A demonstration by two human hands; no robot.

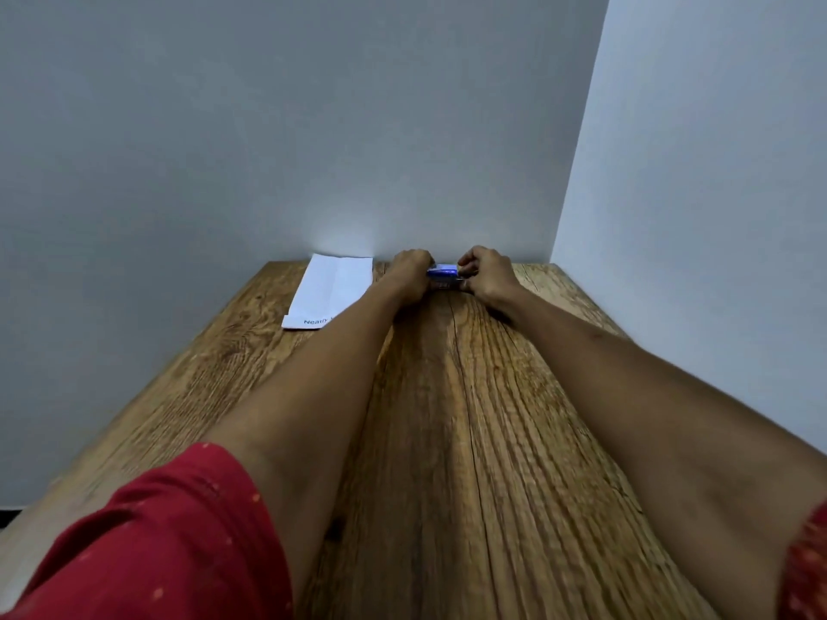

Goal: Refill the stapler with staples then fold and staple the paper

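Observation:
A small blue stapler (pixel 443 274) sits at the far end of the wooden table (pixel 447 418), close to the wall. Both arms are stretched out to it. My left hand (pixel 409 275) grips its left end and my right hand (pixel 485 272) pinches its right end. Most of the stapler is hidden by my fingers, so I cannot tell whether it is open. A white sheet of paper (pixel 331 290) with some printed text lies flat to the left of my left hand, against the wall. No staples can be made out.
Grey walls close the table off at the far end and along the right side. The table's left edge runs diagonally from the paper toward me. Red sleeves cover my upper arms.

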